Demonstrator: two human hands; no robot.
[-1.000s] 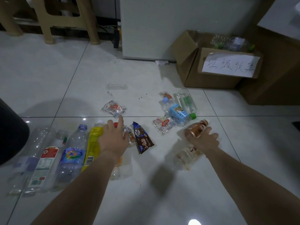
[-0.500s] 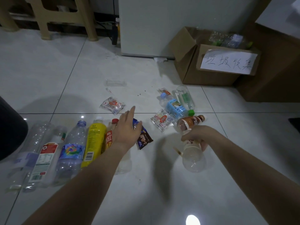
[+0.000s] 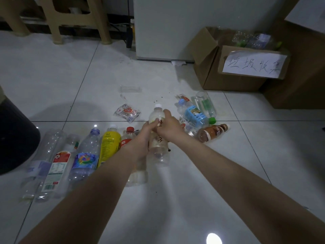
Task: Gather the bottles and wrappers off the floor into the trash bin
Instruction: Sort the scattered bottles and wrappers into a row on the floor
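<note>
Both hands meet on a clear bottle with a white cap [image 3: 157,117] at the centre. My right hand [image 3: 168,127] grips its middle from the right. My left hand [image 3: 146,131] holds it from the left, thumb on the label. A row of bottles lies on the floor at left: a yellow one [image 3: 109,145], a blue-labelled one [image 3: 86,159], a red-capped one [image 3: 127,138]. A brown bottle [image 3: 212,132], a blue-labelled bottle [image 3: 193,114] and a clear green-capped bottle [image 3: 205,106] lie to the right. A wrapper [image 3: 127,112] lies behind.
A cardboard box with a handwritten paper sign [image 3: 233,67] stands at the back right and holds clear bottles. A dark round bin [image 3: 15,136] sits at the left edge. A white cabinet [image 3: 175,27] and beige chair legs [image 3: 54,22] stand at the back.
My right hand lifted the clear bottle from the floor and swung it left and upright. My left hand left the dark wrapper and came onto the bottle.
</note>
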